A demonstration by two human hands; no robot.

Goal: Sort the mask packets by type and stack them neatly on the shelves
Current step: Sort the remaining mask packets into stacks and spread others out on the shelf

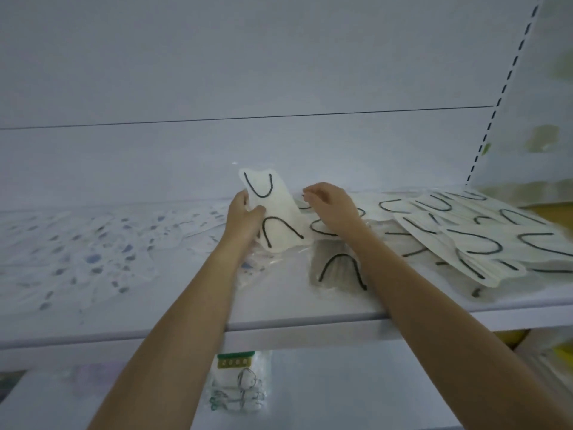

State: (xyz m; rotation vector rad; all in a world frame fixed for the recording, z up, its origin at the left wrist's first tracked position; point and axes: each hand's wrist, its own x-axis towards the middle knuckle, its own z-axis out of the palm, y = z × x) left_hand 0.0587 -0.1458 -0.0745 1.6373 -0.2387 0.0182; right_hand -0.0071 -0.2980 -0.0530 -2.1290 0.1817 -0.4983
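A cream mask packet (280, 212) with black ear loops is held upright over the middle of the shelf (279, 318). It is pinched at its left edge between the thumb and fingers of the left hand (245, 212). The right hand (331, 206) is kept just beside it with fingers curled — whether anything is pinched there cannot be told. The packet is judged light and limp: thin soft fabric inside slick clear film, so it is likely to bend and slide unless taken by an edge or supported flat from beneath. To the right an untidy, fanned pile of like cream packets (471, 234) is spread. A grey pleated packet (338, 268) lies under the right wrist, and pale blue-speckled packets (93, 243) are scattered at the left. A green-topped packet (237, 380) is seen on the shelf below.
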